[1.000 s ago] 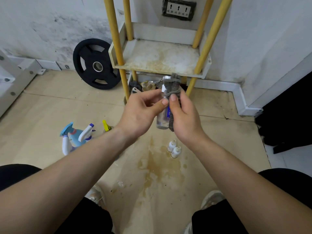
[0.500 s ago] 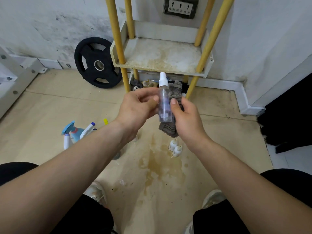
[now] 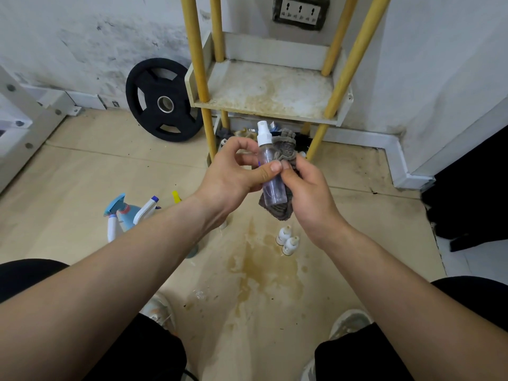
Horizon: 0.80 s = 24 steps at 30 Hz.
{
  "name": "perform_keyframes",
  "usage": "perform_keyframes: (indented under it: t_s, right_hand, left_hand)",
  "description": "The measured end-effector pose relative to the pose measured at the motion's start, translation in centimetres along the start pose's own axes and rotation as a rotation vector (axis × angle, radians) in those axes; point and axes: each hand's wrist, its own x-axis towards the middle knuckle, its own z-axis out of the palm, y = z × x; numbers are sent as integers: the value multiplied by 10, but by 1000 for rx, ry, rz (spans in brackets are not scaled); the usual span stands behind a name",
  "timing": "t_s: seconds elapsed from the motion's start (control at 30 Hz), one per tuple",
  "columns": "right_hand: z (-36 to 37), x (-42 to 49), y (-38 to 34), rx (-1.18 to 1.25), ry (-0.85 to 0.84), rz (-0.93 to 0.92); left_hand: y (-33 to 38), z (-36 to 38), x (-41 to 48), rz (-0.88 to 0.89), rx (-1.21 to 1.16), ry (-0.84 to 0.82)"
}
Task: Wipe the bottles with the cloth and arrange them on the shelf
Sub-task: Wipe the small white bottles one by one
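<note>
A small clear spray bottle (image 3: 270, 174) with a white nozzle stands upright between my hands, in front of the shelf. My left hand (image 3: 233, 174) pinches its middle with thumb and fingers. My right hand (image 3: 308, 193) holds a grey cloth (image 3: 286, 152) bunched behind the bottle, thumb against the bottle. The stained white shelf (image 3: 269, 89) on yellow posts is bare. On the floor lie a blue spray bottle (image 3: 123, 213), a white spray bottle (image 3: 144, 211) and two small white dropper bottles (image 3: 287, 240).
A black weight plate (image 3: 162, 103) leans on the wall left of the shelf. Clutter sits under the shelf (image 3: 242, 133). A white frame (image 3: 24, 119) stands at far left. A wall socket (image 3: 301, 12) is above the shelf. My knees and shoes fill the bottom.
The cloth covered the bottle's top a second ago; now it lies behind the bottle and the white nozzle shows. My left thumb has closed across the bottle's middle.
</note>
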Motion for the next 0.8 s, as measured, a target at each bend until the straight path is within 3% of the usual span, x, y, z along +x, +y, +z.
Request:
perform_keyframes:
  t_s: [0.13, 0.37, 0.47, 0.8]
  right_hand:
    - [-3, 2, 0, 31, 8, 16]
    - [-5, 7, 1, 121, 46, 21]
    - [-8, 9, -1, 151, 68, 7]
    - [-16, 10, -8, 83, 84, -24]
  left_hand:
    - [-1, 5, -5, 89, 105, 37]
    - [-1, 5, -5, 46, 46, -3]
    - [-1, 6, -3, 105, 179, -39]
    - [-5, 11, -4, 87, 242, 0]
